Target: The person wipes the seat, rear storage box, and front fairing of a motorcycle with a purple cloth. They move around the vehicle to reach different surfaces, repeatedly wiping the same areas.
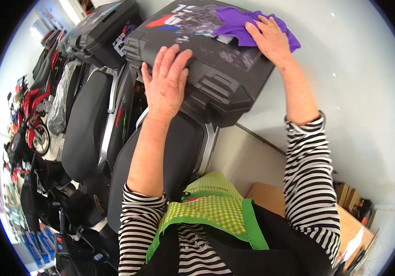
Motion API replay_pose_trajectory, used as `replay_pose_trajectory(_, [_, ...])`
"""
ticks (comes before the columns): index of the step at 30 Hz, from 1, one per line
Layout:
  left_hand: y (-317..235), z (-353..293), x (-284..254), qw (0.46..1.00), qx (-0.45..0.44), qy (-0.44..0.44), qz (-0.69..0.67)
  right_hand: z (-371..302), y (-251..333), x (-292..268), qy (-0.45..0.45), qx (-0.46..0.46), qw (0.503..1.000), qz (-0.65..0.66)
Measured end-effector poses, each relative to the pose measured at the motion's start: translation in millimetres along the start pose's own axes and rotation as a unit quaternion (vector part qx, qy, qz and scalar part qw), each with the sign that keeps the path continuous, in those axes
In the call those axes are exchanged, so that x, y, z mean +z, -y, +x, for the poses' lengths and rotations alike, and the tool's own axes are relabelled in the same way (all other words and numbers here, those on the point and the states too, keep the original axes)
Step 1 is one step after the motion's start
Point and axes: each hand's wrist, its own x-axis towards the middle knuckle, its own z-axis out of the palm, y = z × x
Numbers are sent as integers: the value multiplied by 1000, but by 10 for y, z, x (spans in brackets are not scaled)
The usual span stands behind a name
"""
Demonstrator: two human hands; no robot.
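A black top case (216, 76) with printed graphics on its lid sits behind the dark seat (181, 142) of a motorbike in front of me. My left hand (166, 83) rests on the case's near left edge, fingers stretched out and a little apart, holding nothing. At the far right of the lid, my right hand (270, 39) presses a crumpled purple cloth (236, 25) against the surface. Its fingers lie over the cloth, and part of the cloth sticks out on both sides of the hand.
Left stands another motorbike with a long dark seat (87, 124) and its own black case (101, 34). More motorbikes, one red (36, 99), line the far left. A white wall (345, 69) rises close on the right. Cardboard (266, 198) lies low by my right arm.
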Motion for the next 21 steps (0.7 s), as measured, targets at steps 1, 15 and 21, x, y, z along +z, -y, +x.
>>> replay_pose_trajectory(1, [-2,-4,14,1000,-2,-1,0,-148,26,18,-45,-3,998,54])
replay_pose_trajectory(15, [-264,160,5,999,3,45,5,-2069,1068,447,-287,34,873,393])
replay_pose_trajectory(21, [-325,174,78,999,21,32,-4,-1744,668,579,-237,40,905,351])
